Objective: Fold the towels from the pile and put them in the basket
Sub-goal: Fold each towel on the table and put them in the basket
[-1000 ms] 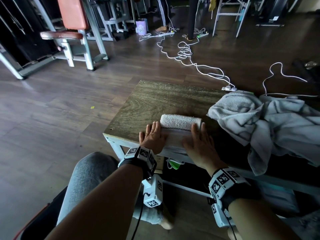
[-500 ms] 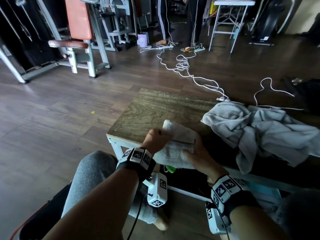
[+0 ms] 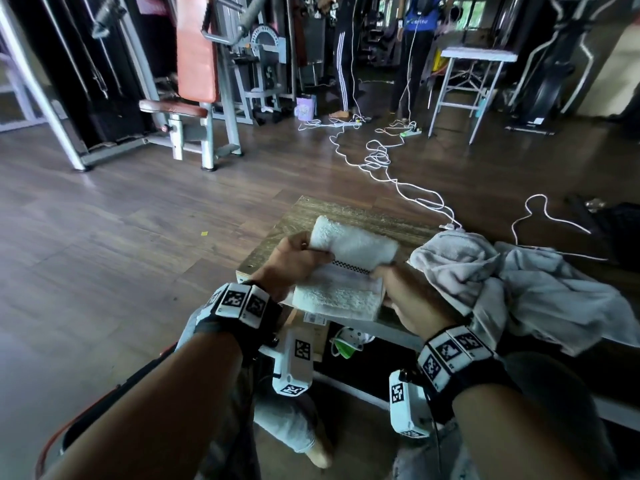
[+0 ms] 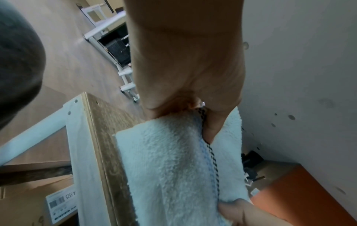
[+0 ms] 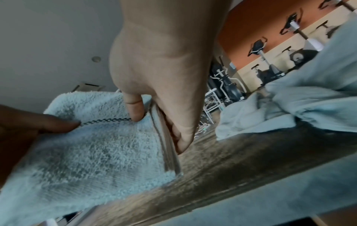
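A folded white towel (image 3: pixel 343 268) with a black checked stripe is lifted off the near edge of the wooden table (image 3: pixel 363 216), bent along the stripe. My left hand (image 3: pixel 294 261) grips its left end, thumb tucked into the fold (image 4: pixel 210 130). My right hand (image 3: pixel 405 292) pinches its right end, thumb on top and fingers under the edge (image 5: pixel 179 137). The towel (image 4: pixel 173 168) fills the left wrist view and also shows as the towel (image 5: pixel 96 145) in the right wrist view. A pile of grey towels (image 3: pixel 512 282) lies on the table to the right. No basket is in view.
A cardboard box (image 3: pixel 311 334) and a green and white object (image 3: pixel 346 344) sit under the table. White cables (image 3: pixel 388 164) trail over the wooden floor beyond. Gym machines (image 3: pixel 201 84), a white stool (image 3: pixel 474 74) and two standing people (image 3: pixel 346 46) are at the back.
Both hands went from pressing flat on the folded towel to gripping its ends and lifting it off the table. The head view tilted up, showing more of the room.
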A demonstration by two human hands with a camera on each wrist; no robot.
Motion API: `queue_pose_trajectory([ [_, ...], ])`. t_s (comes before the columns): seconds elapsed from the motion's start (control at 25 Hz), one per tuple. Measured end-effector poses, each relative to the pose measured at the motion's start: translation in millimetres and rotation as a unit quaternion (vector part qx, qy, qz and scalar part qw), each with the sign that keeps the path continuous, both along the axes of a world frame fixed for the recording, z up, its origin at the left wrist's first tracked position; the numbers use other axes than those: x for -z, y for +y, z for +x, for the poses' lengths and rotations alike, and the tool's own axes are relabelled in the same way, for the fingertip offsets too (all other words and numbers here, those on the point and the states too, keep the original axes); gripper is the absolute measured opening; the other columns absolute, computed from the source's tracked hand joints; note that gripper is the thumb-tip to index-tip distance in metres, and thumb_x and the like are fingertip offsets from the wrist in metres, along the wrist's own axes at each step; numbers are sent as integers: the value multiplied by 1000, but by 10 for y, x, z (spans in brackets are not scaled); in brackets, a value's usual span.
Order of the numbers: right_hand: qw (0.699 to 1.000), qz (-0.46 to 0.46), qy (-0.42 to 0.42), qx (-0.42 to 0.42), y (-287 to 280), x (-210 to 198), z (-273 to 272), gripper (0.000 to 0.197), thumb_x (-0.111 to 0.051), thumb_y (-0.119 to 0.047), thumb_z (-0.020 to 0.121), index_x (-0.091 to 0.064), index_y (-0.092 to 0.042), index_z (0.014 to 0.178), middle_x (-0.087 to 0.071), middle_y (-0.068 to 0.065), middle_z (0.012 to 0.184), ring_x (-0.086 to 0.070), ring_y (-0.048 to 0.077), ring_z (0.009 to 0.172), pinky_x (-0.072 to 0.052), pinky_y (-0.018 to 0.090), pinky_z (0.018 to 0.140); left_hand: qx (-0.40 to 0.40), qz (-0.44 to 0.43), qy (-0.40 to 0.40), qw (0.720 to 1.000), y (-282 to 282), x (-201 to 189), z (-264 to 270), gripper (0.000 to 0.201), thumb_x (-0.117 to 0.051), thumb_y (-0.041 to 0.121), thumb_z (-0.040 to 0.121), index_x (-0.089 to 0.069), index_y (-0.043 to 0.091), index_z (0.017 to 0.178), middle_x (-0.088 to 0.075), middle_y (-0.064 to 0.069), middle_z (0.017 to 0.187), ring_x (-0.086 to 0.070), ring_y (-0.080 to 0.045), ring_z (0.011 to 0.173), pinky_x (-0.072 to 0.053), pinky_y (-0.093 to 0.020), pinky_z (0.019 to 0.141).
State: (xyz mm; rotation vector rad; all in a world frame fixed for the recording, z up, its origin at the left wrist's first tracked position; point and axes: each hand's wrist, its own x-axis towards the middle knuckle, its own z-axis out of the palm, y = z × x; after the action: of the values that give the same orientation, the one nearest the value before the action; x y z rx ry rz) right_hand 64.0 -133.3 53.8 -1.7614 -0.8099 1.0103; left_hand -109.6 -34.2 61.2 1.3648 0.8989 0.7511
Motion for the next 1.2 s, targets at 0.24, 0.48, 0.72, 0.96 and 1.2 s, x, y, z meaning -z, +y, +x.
queue_pose_trajectory([
  [0.24,995,57,-12,-77,332,-150,-531,63,-57,-31,97,-30,-17,152,-39,5,154,-47,22,130,-38,42,108,-210,4,-20,977,-78,-134,-598,14,-76,8,79,-65,13,87,-68,-9,84,-63,-22,69,-54,-32,65],
  [0.48,978,108,1,-181,663,-28,-1294,44,-57,-33,98,-51,-15,137,-61,1,119,-59,22,109,-47,32,80,-266,-23,132,955,-150,-192,-1378,22,-59,15,93,-65,9,73,-59,-6,70,-53,-18,56,-44,-26,52],
  [0.72,966,28,-38,-253,946,456,-2064,22,-56,-25,93,-51,-13,111,-56,-2,85,-56,21,83,-38,32,64,-363,-75,240,897,-249,362,-2082,33,-54,24,82,-36,14,108,-49,-7,94,-51,-19,83,-47,-30,68],
  [0.96,938,-22,-123,-322,1041,1220,-2664,24,-50,-24,80,-32,-31,95,-53,-2,85,-56,23,77,-49,42,77,-416,-125,259,862,-349,1354,-2550,15,-59,11,86,-58,12,100,-53,-1,65,-43,-11,52,-36,-18,41],
  [1.2,880,-117,-215,-406,1295,2063,-2979,9,-47,-14,90,-52,-20,92,-56,-3,82,-57,24,79,-48,37,71,-371,-249,263,855,-195,2363,-2763,15,-57,10,89,-67,9,77,-58,-8,76,-50,-18,59,-43,-27,59],
])
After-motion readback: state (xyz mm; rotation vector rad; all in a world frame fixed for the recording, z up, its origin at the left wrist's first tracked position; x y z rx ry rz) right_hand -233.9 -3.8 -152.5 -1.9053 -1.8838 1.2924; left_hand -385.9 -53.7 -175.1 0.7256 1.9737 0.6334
